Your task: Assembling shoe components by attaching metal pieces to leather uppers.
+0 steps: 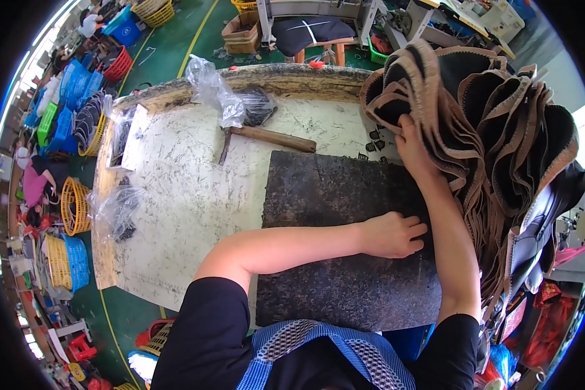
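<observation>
A thick pile of black leather pieces with brown stitched edges (429, 97) is heaped at the table's right side. My right hand (407, 140) reaches up to the pile's near-left folds, its fingers closed at the edge of one piece and partly hidden by it. Over the dark, worn mat (331, 195) my left hand (394, 234) hovers or rests with curled fingers; whether anything small is in them I cannot make out. Several small dark metal-looking pieces (374, 140) lie just left of my right hand. A wooden-handled hammer (273, 138) lies beyond the mat.
Clear plastic bags (218, 91) with dark contents lie at the table's back, and another bag (120, 208) at its left. A white box (129, 136) stands on the left edge. Past the table are a stool (313, 32), baskets (76, 207) and other people.
</observation>
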Action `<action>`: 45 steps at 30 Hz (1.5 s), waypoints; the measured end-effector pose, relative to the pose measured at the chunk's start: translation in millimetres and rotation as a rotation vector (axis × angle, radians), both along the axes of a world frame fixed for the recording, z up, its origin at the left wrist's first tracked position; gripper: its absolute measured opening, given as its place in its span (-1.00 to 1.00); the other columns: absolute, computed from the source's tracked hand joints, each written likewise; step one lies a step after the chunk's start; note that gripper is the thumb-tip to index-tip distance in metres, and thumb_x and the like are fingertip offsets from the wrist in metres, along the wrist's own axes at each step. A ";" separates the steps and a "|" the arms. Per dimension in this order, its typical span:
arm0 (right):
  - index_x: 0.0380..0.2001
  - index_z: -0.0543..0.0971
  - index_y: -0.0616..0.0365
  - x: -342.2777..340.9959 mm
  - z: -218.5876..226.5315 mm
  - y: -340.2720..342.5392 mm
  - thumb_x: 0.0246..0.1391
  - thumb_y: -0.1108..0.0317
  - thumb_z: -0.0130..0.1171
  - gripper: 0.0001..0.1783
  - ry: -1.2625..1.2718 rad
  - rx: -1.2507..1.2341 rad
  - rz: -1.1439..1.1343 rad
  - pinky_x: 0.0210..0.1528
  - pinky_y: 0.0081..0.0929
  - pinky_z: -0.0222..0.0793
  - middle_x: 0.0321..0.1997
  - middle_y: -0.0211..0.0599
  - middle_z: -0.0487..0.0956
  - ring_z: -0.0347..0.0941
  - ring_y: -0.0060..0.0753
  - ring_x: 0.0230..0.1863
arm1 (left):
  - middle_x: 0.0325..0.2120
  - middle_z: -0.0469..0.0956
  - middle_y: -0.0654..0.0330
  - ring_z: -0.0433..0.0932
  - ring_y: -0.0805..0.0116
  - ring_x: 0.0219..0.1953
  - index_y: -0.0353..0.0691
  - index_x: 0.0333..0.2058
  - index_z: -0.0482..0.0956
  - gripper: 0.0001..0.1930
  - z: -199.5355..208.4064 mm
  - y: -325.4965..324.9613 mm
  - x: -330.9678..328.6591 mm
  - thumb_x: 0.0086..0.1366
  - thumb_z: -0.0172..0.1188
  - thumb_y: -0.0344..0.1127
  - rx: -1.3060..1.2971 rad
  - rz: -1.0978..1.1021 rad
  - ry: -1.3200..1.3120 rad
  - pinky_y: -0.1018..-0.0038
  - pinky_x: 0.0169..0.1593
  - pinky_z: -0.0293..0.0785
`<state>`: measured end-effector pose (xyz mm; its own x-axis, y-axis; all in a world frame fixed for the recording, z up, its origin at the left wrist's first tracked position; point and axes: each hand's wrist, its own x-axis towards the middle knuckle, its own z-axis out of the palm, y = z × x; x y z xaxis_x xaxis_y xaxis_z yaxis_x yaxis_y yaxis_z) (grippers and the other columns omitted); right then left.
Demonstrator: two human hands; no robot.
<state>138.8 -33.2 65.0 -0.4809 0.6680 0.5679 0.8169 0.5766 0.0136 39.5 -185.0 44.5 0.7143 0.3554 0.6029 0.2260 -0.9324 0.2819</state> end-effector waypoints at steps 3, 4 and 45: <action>-0.16 0.53 0.01 -7.7 2.4 -14.9 0.04 0.42 0.27 -0.73 0.014 0.037 0.047 0.03 -0.23 0.41 -0.09 -0.17 0.57 0.52 -0.03 -0.04 | -0.23 0.46 0.18 0.49 0.24 -0.21 -0.11 -0.33 0.52 -0.76 4.6 -7.7 -5.6 0.13 0.29 -0.12 -0.017 0.061 0.013 0.29 -0.23 0.52; -0.16 0.55 -0.01 -11.4 3.9 -22.4 0.04 0.41 0.27 -0.74 0.077 0.014 0.111 0.01 -0.25 0.43 -0.10 -0.18 0.58 0.53 -0.05 -0.07 | -0.21 0.47 0.19 0.48 0.23 -0.18 -0.10 -0.30 0.53 -0.75 6.1 -10.3 -8.2 0.15 0.29 -0.12 -0.005 0.090 0.029 0.26 -0.13 0.50; -0.33 0.53 0.26 10.0 48.0 -280.6 -0.06 0.76 0.20 -0.77 0.674 -0.518 0.397 -0.23 -0.37 0.42 -0.36 -0.17 0.55 0.49 -0.17 -0.30 | -0.29 0.60 0.29 0.58 0.53 -0.22 -0.24 -0.18 0.57 -0.82 47.8 -168.9 -60.4 0.29 0.34 -0.38 -1.530 0.247 -1.090 0.52 -0.12 0.60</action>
<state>148.8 -313.8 113.0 -0.4060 0.7729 0.4877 0.3010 0.6170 -0.7271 -20.9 -353.9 92.3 0.1484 0.9694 -0.1953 -0.5264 0.2446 0.8143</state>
